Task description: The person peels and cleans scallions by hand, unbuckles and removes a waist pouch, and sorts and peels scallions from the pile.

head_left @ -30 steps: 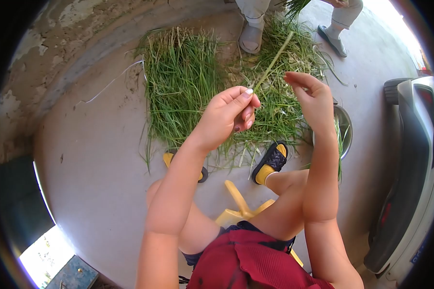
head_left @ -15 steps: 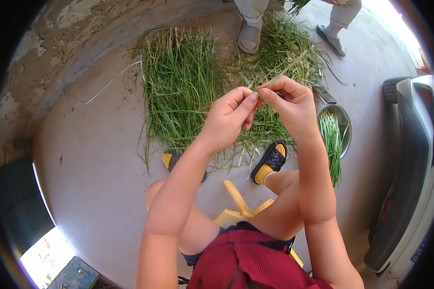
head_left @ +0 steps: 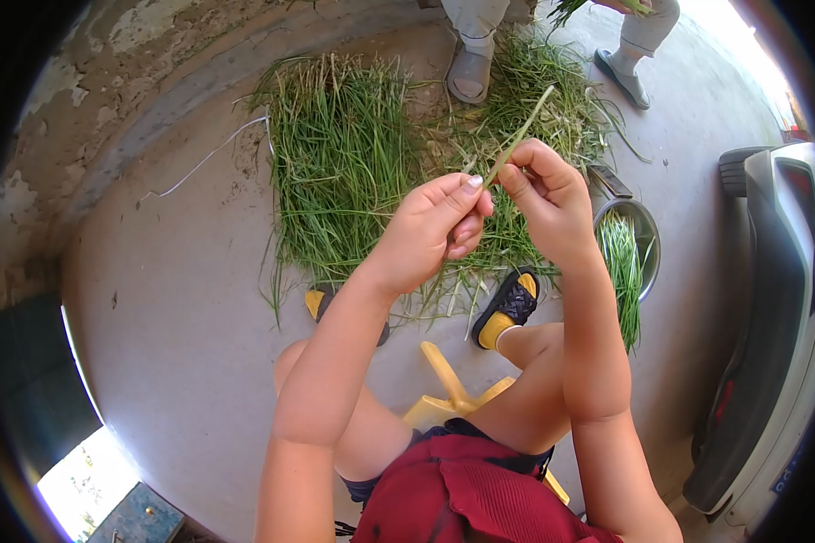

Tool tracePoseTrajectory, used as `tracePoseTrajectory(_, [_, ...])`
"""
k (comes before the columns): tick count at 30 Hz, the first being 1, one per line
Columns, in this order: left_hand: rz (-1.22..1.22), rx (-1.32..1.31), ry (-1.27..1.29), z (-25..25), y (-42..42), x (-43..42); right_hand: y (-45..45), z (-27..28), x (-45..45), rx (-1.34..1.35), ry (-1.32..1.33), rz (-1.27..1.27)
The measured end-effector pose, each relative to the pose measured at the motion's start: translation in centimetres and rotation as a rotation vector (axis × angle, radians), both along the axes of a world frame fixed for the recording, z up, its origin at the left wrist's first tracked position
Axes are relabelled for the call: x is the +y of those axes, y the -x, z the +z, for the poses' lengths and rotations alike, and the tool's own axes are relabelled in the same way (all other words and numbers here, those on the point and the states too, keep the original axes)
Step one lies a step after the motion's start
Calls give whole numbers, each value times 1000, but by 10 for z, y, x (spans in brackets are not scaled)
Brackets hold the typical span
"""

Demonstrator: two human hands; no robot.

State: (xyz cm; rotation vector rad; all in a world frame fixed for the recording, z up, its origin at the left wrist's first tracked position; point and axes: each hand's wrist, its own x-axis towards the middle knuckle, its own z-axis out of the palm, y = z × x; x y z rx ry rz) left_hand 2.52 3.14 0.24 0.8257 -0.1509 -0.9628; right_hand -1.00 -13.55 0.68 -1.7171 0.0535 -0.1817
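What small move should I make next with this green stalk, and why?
Probably steady the green stalk with your left hand and draw your right hand along it: the left pinches it near one end, the right's fingertips sit close by, and the far end juts free.

Thin, pale-green stalk (head_left: 532,119), apparently straight, slanted.

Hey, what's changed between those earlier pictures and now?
The right hand, first open and apart, has come in leftward and now appears to pinch the green stalk just beyond the left hand. The stalk's far tip is nearer the person. The left hand's grip and the grass pile look unchanged.
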Motion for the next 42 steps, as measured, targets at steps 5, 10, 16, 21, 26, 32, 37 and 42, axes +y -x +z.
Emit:
tracePoseTrajectory(5, [2, -2, -3, 1, -1, 1, -2, 7, -1, -32, -227, -132])
tracePoseTrajectory(10, [8, -34, -56, 1, 1, 1, -8, 5, -30, -85, -446, -290])
tracePoseTrajectory(16, [-11, -61, -41, -1, -1, 4, -9, -3, -79, -124, -551, -710])
tracePoseTrajectory(21, [177, -330, -309, 0, -1, -4, -4, -2, -60, 92, -97, -453])
tracePoseTrajectory(26, [241, -509, -454, -6, 1, -6, 3, 18, -16, 96, -123, -97])
tracePoseTrajectory(32, [258, -614, -495, -4, 4, -7, 0, 13, 2, 150, -154, -178])
tracePoseTrajectory(37, [257, -597, -490, 0, 5, -9, -1, 8, 1, 164, -244, -145])
tracePoseTrajectory(42, [226, -391, -355, 0, 5, -8, -1, 7, 2, 193, -313, -107])
